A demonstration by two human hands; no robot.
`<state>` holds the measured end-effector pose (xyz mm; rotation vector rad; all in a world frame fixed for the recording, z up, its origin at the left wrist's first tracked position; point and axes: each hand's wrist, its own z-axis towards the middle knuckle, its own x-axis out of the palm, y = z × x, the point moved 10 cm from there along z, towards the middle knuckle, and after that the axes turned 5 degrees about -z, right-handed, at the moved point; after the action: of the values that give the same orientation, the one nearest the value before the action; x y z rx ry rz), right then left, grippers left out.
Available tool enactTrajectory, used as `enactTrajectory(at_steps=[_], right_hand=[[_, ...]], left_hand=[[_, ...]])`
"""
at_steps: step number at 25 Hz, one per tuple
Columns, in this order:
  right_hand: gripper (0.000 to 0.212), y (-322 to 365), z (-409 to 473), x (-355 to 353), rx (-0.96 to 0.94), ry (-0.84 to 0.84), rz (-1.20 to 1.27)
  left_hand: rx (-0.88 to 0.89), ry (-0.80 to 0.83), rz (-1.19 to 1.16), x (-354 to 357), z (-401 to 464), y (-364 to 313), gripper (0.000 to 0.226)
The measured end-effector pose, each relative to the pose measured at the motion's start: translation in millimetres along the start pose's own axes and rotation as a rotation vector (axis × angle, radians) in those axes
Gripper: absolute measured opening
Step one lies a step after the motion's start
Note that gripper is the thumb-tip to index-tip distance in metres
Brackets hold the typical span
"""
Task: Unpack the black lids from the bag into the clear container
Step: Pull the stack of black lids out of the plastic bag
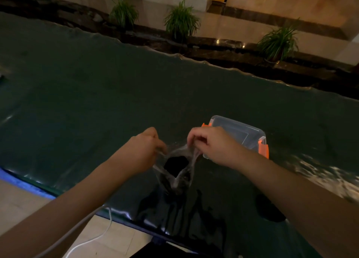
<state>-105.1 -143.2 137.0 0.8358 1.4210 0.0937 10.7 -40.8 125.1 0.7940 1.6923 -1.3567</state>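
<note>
A thin clear plastic bag [175,177] lies on the dark table near its front edge, with black lids [176,164] showing through its mouth. My left hand [144,150] pinches the bag's left rim. My right hand [210,144] pinches the right rim, and the two hold the mouth stretched apart. Just behind my right hand stands the clear container [242,134] with orange clips at its sides, partly hidden by that hand. How many lids are in the bag cannot be told.
A shiny dark cover lies over the table [116,102]. A white cable [93,238] hangs below the front edge at the left. Several potted plants [181,22] stand on the floor beyond the far edge.
</note>
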Motion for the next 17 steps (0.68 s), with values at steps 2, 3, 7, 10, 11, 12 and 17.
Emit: enactTrajectory(at_steps=[2, 3, 7, 10, 11, 12, 17], right_hand=[[0.032, 3.6, -1.9, 6.7, -0.002, 0.084, -0.157], [0.033, 3.4, -3.4, 8.7, 0.023, 0.102, -0.189], [0.029, 12.2, -8.7, 12.2, 0.083, 0.023, -0.244], [0.019, 21.9, -15.6, 9.5, 0.078, -0.089, -0.329], [0.018, 21.0, -18.0, 8.9, 0.084, -0.1, -0.356], [0.018, 19.1, -20.5, 9.1, 0.087, -0.1, -0.373], [0.028, 9.7, -41.4, 6.2, 0.128, -0.047, -0.414]], left_hand=[[0.02, 0.042, 0.015, 6.3, -2.8, -3.2, 0.035], [0.027, 0.068, 0.047, 10.1, -3.5, -4.5, 0.039], [0.015, 0.094, 0.047, 23.2, -3.7, -12.5, 0.061], [0.005, 0.106, -0.029, 35.1, -7.9, -16.2, 0.095], [-0.006, 0.123, -0.052, 40.6, -9.7, -13.9, 0.106], [-0.016, 0.141, -0.072, 45.4, -11.4, -11.0, 0.115], [-0.006, 0.191, -0.138, 58.9, -18.0, -13.4, 0.135]])
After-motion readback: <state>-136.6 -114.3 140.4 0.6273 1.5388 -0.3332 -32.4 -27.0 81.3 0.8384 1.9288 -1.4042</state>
